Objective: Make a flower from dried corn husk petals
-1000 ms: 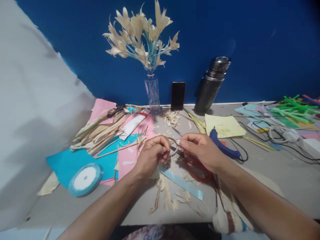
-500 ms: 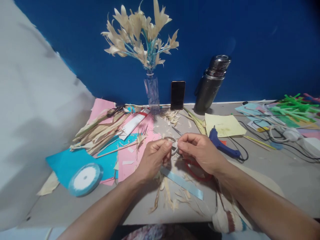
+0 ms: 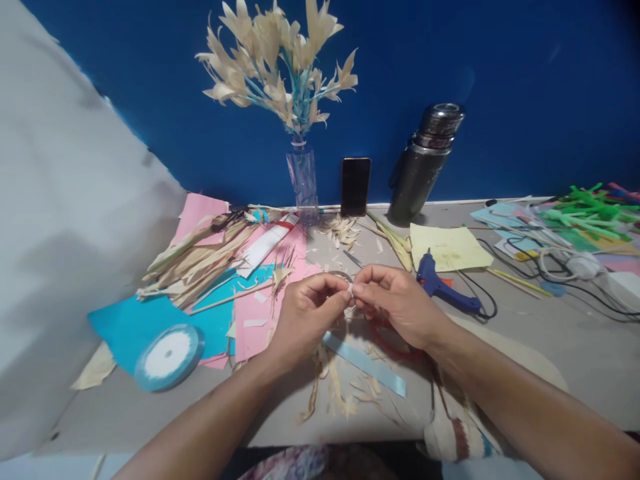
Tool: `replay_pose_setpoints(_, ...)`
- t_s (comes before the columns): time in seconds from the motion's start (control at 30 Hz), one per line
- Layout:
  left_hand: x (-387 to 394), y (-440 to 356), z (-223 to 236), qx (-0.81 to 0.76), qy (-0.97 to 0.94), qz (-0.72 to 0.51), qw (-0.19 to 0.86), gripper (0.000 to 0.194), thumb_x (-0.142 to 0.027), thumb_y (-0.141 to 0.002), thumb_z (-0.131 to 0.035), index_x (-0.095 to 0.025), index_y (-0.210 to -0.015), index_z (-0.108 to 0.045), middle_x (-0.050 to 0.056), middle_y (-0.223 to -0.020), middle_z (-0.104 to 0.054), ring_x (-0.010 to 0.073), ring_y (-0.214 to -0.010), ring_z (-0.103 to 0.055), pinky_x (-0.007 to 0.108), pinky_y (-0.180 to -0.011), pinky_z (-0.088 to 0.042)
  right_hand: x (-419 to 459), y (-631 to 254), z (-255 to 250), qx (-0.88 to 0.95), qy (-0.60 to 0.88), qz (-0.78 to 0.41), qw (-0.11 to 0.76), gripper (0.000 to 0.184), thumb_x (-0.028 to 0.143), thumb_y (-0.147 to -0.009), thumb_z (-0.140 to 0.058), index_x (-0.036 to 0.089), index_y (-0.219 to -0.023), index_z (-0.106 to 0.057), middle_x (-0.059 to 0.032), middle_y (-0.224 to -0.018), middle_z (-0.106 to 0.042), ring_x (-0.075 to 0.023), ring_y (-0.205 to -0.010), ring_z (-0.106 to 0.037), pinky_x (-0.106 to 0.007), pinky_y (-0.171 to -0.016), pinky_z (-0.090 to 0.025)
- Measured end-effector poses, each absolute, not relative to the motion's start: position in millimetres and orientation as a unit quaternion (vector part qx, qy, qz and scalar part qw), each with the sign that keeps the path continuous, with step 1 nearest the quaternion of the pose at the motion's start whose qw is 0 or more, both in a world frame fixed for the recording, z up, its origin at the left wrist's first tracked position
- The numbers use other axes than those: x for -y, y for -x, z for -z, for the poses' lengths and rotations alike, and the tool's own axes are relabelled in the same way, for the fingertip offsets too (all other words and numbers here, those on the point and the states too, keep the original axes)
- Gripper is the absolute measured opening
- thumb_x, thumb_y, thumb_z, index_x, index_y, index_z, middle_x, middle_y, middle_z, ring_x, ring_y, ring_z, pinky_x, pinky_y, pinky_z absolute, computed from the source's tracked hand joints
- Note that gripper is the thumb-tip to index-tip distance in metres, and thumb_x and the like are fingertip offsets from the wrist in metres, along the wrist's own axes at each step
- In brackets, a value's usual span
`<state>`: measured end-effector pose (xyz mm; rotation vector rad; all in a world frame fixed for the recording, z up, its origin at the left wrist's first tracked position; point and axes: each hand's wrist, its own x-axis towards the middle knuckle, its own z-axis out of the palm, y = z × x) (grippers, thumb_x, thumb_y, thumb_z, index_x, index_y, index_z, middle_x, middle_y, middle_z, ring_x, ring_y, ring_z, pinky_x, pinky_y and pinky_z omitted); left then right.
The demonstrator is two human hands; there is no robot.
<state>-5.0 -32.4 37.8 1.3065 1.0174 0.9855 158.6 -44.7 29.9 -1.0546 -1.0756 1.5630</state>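
Fingertips of my left hand (image 3: 315, 313) and my right hand (image 3: 397, 303) meet over the middle of the table. Both are closed in a pinch around a small whitish strip (image 3: 351, 291), mostly hidden by the fingers. Just behind them shows part of a brownish ring (image 3: 343, 275). Below the hands lies a length of light blue ribbon (image 3: 367, 364) among dry husk scraps (image 3: 340, 393). Partly covered by my right hand is a red loop (image 3: 393, 343), apparently a scissor handle.
A blue glue gun (image 3: 445, 288) lies right of my hands, its cord behind. A ribbon spool (image 3: 170, 357) rests on blue paper at left, near dried husks (image 3: 200, 267). Along the wall stand a bottle of husk flowers (image 3: 303, 180), a phone (image 3: 355, 187) and a dark flask (image 3: 423, 170).
My two hands have come closer together, and the left fingertips now touch or nearly touch the right. The whitish strip is more covered. The view has shifted slightly.
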Motion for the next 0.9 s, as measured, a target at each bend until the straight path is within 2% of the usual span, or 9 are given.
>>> replay_pose_setpoints(0.23, 34.7, 4.3, -42.8, -0.438, -0.553, -0.420, 0.571, 0.006, -0.017, -0.074, -0.065, -0.013, -0.071, -0.069, 0.001, -0.061, -0.065, 0.0080, -0.048, -0.053, 0.018, -0.046, -0.041, 43.9, -159.6, -29.5, 0.427, 0.430, -0.653, 0.455, 0.021, 0.034, -0.079, -0.075, 0.017, -0.076, -0.064, 0.0018, -0.064, -0.063, -0.0082, -0.056, -0.051, -0.022, -0.053, -0.036)
replay_pose_setpoints(0.67, 32.4, 8.8, -39.7, -0.423, -0.571, -0.388, 0.587, 0.012, -0.021, -0.079, -0.064, -0.013, -0.070, -0.067, 0.003, -0.064, -0.068, 0.0081, -0.045, -0.053, 0.020, -0.047, -0.041, 44.5, -159.0, -34.8, 0.448, 0.451, -0.635, 0.440, 0.025, 0.038, -0.075, -0.077, 0.017, -0.072, -0.064, 0.0030, -0.058, -0.060, -0.0079, -0.051, -0.048, -0.022, -0.050, -0.035)
replay_pose_setpoints(0.9, 29.1, 8.9, -39.2, -0.414, -0.550, -0.363, 0.628, 0.014, -0.023, -0.077, -0.067, -0.013, -0.069, -0.067, 0.002, -0.060, -0.066, 0.0091, -0.044, -0.053, 0.021, -0.045, -0.043, 45.3, -161.8, -35.8, 0.478, 0.482, -0.601, 0.421, 0.018, 0.031, -0.075, -0.074, 0.018, -0.071, -0.063, 0.0008, -0.062, -0.065, -0.0093, -0.053, -0.051, -0.022, -0.051, -0.037)
